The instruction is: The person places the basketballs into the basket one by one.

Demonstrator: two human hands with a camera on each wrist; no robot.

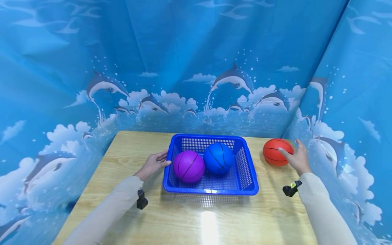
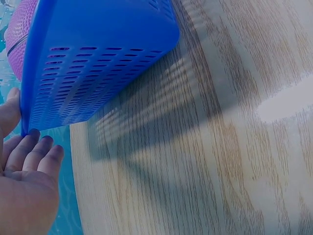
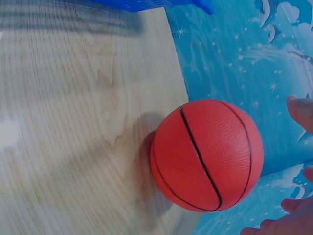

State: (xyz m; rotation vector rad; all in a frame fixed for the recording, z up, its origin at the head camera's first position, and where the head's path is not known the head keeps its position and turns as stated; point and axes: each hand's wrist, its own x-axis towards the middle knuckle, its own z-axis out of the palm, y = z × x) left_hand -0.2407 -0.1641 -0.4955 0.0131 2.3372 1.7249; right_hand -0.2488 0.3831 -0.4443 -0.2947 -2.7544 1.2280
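The left hand (image 1: 154,164) is resting with relaxed, straight fingers against the left wall of the blue basket (image 1: 248,177), at its nine o'clock. Inside are sitting a purple ball (image 1: 189,166) and a blue ball (image 1: 218,158), touching. At the basket's three o'clock, on the wooden table (image 1: 122,160), the orange ball (image 1: 275,152) is lying; the right hand (image 1: 297,159) is spreading wide around its right side, not yet gripping. The ball looks light, slightly soft and grippy, best cupped across its widest part.

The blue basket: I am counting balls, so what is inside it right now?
Inside the blue basket sit a purple ball on the left and a blue ball beside it. The basket floor beneath them is hidden. The orange ball lies outside on the table.
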